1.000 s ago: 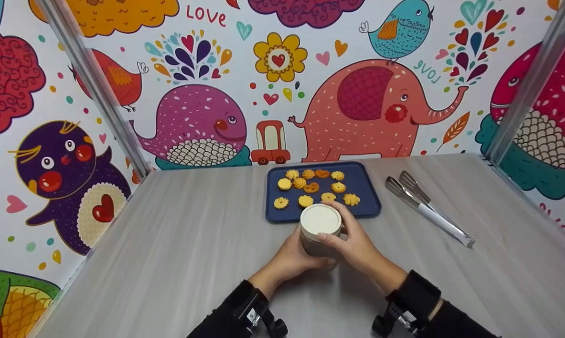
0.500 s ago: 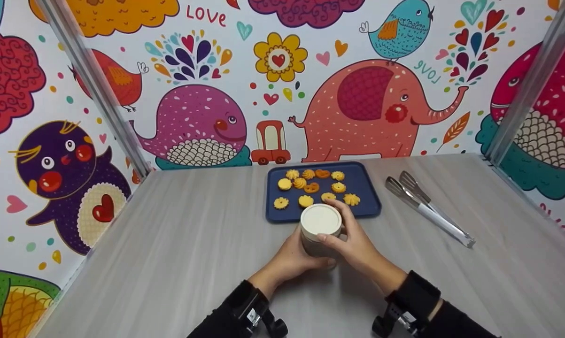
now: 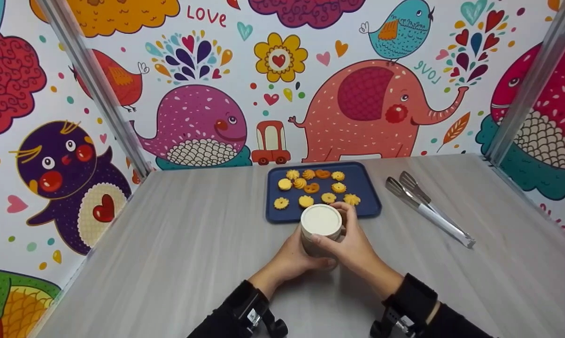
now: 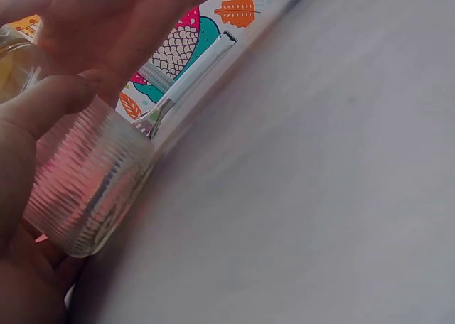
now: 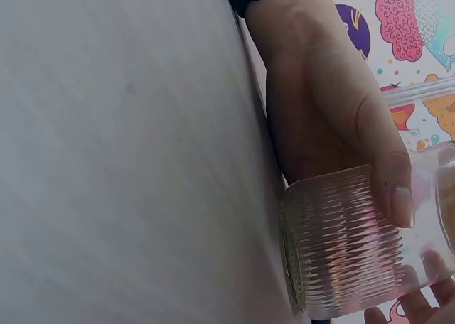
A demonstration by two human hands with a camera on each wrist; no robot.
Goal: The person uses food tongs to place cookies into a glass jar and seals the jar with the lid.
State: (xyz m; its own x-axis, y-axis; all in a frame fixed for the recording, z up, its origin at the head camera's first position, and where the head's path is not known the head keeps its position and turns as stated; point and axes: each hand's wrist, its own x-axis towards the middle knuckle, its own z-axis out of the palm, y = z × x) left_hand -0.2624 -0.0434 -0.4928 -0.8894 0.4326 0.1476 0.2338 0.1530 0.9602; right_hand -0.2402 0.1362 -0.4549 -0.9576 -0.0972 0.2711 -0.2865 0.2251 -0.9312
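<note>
A clear ribbed glass jar [image 3: 316, 248] with a cream lid [image 3: 321, 219] stands upright at the near edge of the cookie tray. My left hand [image 3: 289, 256] wraps round its body, thumb across the near side. My right hand [image 3: 355, 246] grips the lid end, with the thumb at the lid's near edge and the fingers bent round the right side. The left wrist view shows the jar's ribbed wall [image 4: 92, 175] below the left thumb. In the right wrist view the left thumb lies along the glass [image 5: 341, 246], and right fingertips [image 5: 423, 310] appear at the lower right.
Behind the jar lies a blue tray [image 3: 369, 188] bearing several cookies [image 3: 281, 203], some pretzel-shaped. Metal tongs [image 3: 444, 224] rest on the wood-grain table [image 3: 193, 225] to the right. Patterned walls [image 3: 282, 94] with metal posts [image 3: 94, 80] enclose the table.
My right hand has shifted round the lid: its thumb slid a little left and its fingertips moved right, uncovering a cookie. The left hand and jar have stayed in place.
</note>
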